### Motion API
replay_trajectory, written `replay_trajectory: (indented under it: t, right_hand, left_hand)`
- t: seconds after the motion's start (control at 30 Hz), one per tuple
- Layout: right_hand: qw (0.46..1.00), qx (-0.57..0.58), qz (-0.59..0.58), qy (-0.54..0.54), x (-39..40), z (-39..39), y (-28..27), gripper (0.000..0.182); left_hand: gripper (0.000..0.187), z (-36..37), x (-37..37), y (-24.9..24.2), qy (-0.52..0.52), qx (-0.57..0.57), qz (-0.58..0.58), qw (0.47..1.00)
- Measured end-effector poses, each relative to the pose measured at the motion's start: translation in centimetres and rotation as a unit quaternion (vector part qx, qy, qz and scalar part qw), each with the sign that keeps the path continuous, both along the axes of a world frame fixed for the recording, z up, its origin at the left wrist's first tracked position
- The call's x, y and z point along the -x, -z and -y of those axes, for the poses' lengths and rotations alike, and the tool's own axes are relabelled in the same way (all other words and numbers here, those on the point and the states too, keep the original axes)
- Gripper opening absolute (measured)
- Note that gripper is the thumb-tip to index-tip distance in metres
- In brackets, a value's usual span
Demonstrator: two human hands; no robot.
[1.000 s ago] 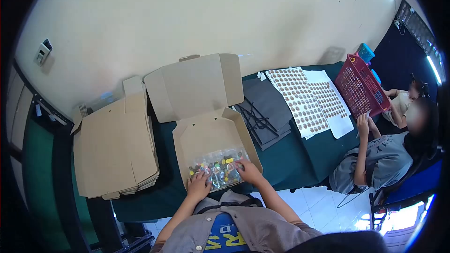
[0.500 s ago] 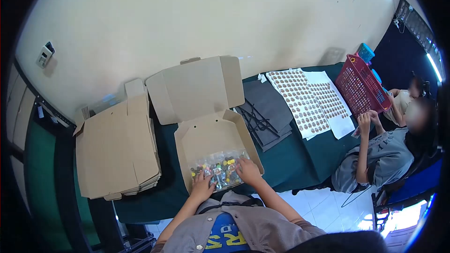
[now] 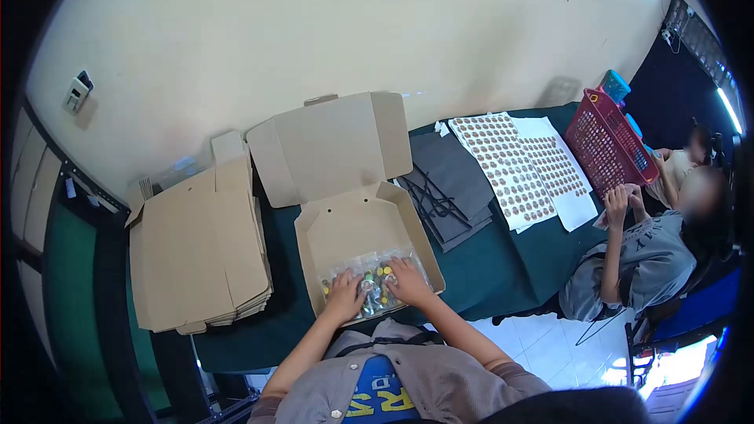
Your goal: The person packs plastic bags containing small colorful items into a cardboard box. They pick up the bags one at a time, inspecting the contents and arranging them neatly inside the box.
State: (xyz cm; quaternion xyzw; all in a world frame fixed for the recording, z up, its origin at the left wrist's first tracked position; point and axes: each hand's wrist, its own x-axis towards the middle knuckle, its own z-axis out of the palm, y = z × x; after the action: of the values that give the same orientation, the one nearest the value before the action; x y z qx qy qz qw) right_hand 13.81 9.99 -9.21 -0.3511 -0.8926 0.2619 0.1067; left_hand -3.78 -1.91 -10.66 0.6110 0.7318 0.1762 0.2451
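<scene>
An open cardboard box (image 3: pixel 357 228) lies on the dark green table, its lid raised toward the wall. Clear plastic packets (image 3: pixel 369 284) with small yellow, green and dark pieces fill the near part of the box. My left hand (image 3: pixel 344 295) rests on the left side of the packets, fingers spread. On their right side lies my right hand (image 3: pixel 409 281), its fingers also apart and touching the plastic. Neither hand is closed round anything.
A stack of flattened cardboard boxes (image 3: pixel 200 247) stands at the left. Right of the box are dark grey bags (image 3: pixel 452 180) with black handles, printed sticker sheets (image 3: pixel 503 165) and a red basket (image 3: pixel 605 141). Two people sit at the right; the nearer one's hands (image 3: pixel 622 202) are raised.
Both my hands have moved slightly up over the packets, farther into the box. The nearer person's hands have shifted a little.
</scene>
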Motion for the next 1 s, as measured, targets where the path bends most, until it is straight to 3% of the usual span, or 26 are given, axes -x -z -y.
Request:
replay_trajectory:
  t: [0.1, 0.23, 0.3, 0.37, 0.47, 0.57, 0.63, 0.67, 0.77, 1.0]
  right_hand:
    - [1.000, -0.014, 0.027, -0.004, 1.7, -1.1, -0.3, 0.054]
    - [0.995, -0.079, 0.058, -0.005, 2.9, -2.9, 0.8, 0.056]
    - [0.996, -0.044, 0.081, -0.018, 3.0, -4.0, 1.0, 0.056]
    - [0.994, -0.007, 0.106, -0.031, 3.1, -4.8, 0.6, 0.056]
    - [0.994, 0.008, 0.109, -0.024, 3.1, -5.2, 0.4, 0.054]
    - [0.994, -0.089, 0.051, -0.028, 2.9, -4.9, 1.7, 0.055]
    - [0.997, 0.010, 0.071, -0.040, 3.0, -4.7, 1.9, 0.057]
    - [0.996, 0.005, 0.078, -0.039, 2.9, -4.6, 2.0, 0.058]
    - [0.996, -0.060, 0.060, -0.014, 3.3, -3.9, 2.5, 0.058]
    - [0.994, -0.061, 0.088, -0.036, 3.6, -3.9, 2.5, 0.054]
  left_hand:
    - [0.051, -2.6, 0.4, 0.8, -0.038, -0.051, 0.025, 0.998]
    - [0.052, -5.1, -0.3, -0.2, -0.031, -0.066, -0.073, 0.995]
    - [0.051, -5.9, -0.1, -0.4, -0.011, -0.060, -0.102, 0.993]
    - [0.049, -6.6, 0.1, -0.6, -0.001, 0.013, -0.019, 1.000]
    - [0.049, -6.9, 0.3, -0.7, -0.004, -0.007, -0.030, 1.000]
    - [0.049, -6.7, 0.5, 0.3, -0.012, -0.023, -0.051, 0.998]
    - [0.049, -6.8, 0.7, 0.4, -0.014, 0.005, -0.042, 0.999]
    - [0.049, -6.8, 0.8, 0.4, -0.009, 0.039, -0.035, 0.999]
    - [0.047, -6.7, 1.1, 1.5, -0.014, -0.005, -0.026, 1.000]
    - [0.047, -5.8, 2.3, 1.7, -0.031, -0.016, -0.015, 0.999]
